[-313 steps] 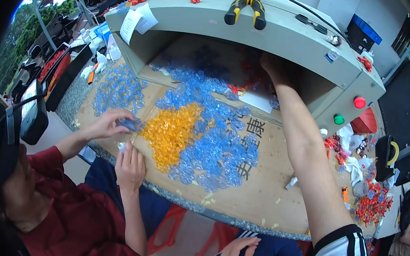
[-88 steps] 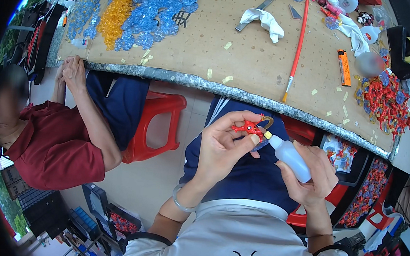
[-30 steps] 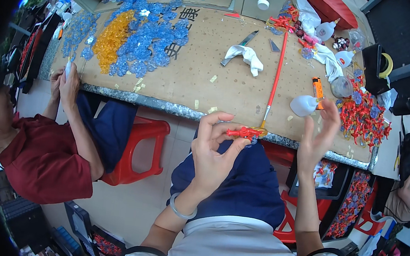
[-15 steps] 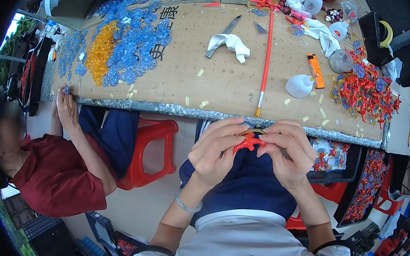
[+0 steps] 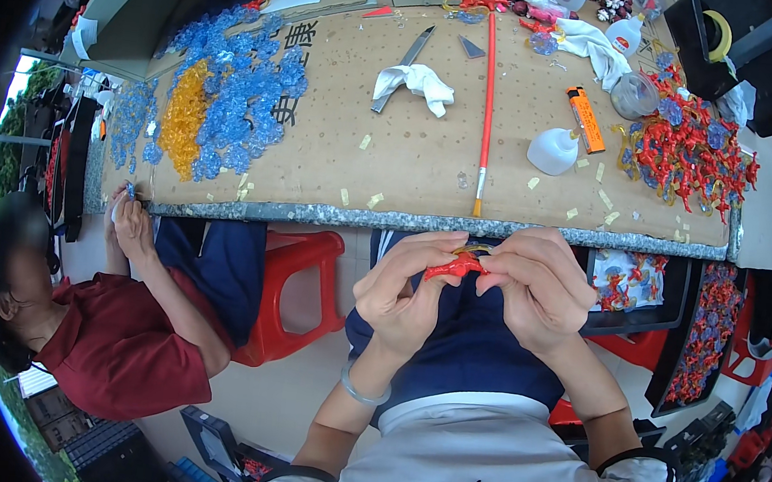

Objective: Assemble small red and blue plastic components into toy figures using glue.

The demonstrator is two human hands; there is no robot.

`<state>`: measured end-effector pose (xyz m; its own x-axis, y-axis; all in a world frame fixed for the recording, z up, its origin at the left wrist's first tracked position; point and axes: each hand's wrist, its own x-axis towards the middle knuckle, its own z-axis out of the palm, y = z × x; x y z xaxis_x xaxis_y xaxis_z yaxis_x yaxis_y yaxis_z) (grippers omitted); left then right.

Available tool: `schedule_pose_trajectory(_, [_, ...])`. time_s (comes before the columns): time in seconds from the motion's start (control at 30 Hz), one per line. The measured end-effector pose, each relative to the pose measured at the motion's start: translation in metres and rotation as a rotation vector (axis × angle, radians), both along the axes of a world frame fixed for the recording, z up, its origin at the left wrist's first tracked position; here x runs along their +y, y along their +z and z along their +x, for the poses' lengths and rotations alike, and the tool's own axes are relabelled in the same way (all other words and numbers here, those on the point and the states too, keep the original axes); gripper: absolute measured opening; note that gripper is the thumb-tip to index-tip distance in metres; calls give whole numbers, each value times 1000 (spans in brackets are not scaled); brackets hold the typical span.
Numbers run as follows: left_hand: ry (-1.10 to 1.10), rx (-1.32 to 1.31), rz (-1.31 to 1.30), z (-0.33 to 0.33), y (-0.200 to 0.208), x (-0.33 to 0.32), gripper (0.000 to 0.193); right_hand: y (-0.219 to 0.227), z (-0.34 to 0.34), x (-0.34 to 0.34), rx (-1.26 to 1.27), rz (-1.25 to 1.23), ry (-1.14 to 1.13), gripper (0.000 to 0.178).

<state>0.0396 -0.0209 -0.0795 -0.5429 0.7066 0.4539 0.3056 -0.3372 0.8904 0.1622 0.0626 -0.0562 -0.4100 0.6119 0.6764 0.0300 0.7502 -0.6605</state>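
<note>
Just in front of the table's near edge, a small red plastic figure [image 5: 458, 266] is held between my two hands. My left hand [image 5: 403, 289] pinches its left end with thumb and fingers. On the other end, my right hand [image 5: 541, 288] closes its thumb and fingertips. A curved, clear yellow piece [image 5: 474, 249] shows along the top of the figure, between the fingertips. Fingers cover much of both parts, so I cannot tell how they join.
A red-handled brush [image 5: 487, 111], a white squeeze bottle [image 5: 553, 151] and an orange box cutter [image 5: 585, 121] lie beyond my hands. Red pieces [image 5: 691, 159] are heaped right, blue pieces [image 5: 241, 102] and yellow pieces [image 5: 182, 119] left. A co-worker [image 5: 117, 336] sits at left.
The red figure has tilted in my fingers, and less of it shows. The whole view has shifted slightly; both hands keep their grip.
</note>
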Motion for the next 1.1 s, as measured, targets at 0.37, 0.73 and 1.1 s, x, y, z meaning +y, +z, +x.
schedule_pose_trajectory(0.37, [-6,-444,-84,-8,0,-14,24,18,-22,8,-101,-171,104,25])
schedule_pose_trajectory(0.73, [-14,-943,-198,-44,13,-36,13,-24,-124,100,-428,139,-113,28])
schedule_pose_trajectory(1.1, [-2,-956,-176,-53,0,-36,13,20,-62,12,-240,-368,111,17])
